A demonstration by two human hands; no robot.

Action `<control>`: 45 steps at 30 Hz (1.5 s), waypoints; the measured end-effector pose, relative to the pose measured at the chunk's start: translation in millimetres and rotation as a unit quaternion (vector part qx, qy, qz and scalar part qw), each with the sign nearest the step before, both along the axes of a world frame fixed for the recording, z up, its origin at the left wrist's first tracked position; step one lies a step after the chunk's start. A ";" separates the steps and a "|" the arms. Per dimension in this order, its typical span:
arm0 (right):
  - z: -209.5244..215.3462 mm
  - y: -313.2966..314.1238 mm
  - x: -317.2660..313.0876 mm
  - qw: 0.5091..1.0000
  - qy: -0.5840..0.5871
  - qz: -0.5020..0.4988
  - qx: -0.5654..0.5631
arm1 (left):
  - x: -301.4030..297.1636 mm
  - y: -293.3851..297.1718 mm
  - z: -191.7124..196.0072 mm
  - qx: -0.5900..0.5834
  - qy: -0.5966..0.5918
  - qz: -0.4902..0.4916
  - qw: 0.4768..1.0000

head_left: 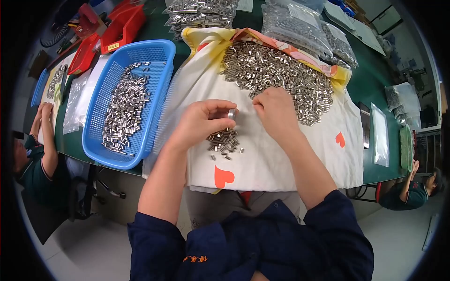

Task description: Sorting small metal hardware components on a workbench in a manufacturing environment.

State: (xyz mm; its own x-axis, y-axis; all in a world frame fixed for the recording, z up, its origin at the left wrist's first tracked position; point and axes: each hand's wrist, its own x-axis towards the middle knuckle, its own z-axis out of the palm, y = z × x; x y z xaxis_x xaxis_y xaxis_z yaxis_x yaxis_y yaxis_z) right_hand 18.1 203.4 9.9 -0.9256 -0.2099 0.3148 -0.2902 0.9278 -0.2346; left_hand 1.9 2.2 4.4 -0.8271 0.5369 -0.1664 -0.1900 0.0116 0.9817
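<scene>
My left hand is closed, with a short, round silver metal piece between thumb and fingertips. Just below it lies a small heap of metal sleeves on the white cloth. My right hand is pinched shut at the near edge of a large pile of the same small metal sleeves. What its fingertips hold, if anything, is too small to make out. The cloth has red hearts and a yellow and pink far edge folded up behind the pile.
On the left stands a blue basket with many sleeves in it. Red bins are at the far left. Clear bags of metal parts lie along the back. A phone and a flat plastic bag are at right. Co-workers sit on both sides.
</scene>
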 end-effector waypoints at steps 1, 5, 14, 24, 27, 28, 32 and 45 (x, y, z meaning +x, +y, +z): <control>5.4 -1.7 1.6 0.996 -0.022 0.009 -0.084 | 0.0 0.5 0.5 -0.001 0.000 0.002 1.000; 25.2 -17.9 12.7 0.901 -0.177 0.051 -0.393 | -1.3 0.3 -2.0 0.046 0.008 0.031 0.998; 16.7 -25.5 16.9 0.942 -0.091 0.065 -0.317 | -1.6 0.4 -2.3 0.022 0.003 0.018 1.000; 11.8 -17.4 12.8 0.925 -0.115 0.093 -0.349 | -1.0 2.7 -1.9 -0.003 0.024 0.011 1.000; 13.2 -18.3 13.1 0.932 -0.133 0.088 -0.327 | 0.3 -1.4 -4.1 0.005 0.028 0.019 0.999; 14.3 -13.1 9.0 0.950 -0.081 0.062 -0.294 | 1.1 0.0 -2.8 0.006 0.028 0.019 0.999; -1.4 4.1 -12.4 0.989 0.079 0.003 -0.126 | 1.8 3.8 -0.2 -0.013 0.017 0.008 1.000; 0.4 -4.6 -6.9 0.994 0.040 0.011 -0.105 | -0.1 1.8 1.5 -0.025 0.011 -0.012 1.000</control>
State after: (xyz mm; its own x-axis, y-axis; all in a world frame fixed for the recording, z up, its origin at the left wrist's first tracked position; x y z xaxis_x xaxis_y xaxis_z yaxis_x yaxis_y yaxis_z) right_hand 11.2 198.8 10.3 -0.8916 -0.1513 0.4269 -0.3351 0.8544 -0.3972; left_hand 1.8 4.0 5.8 -0.8176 0.5485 -0.1749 -0.1670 0.0648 0.9838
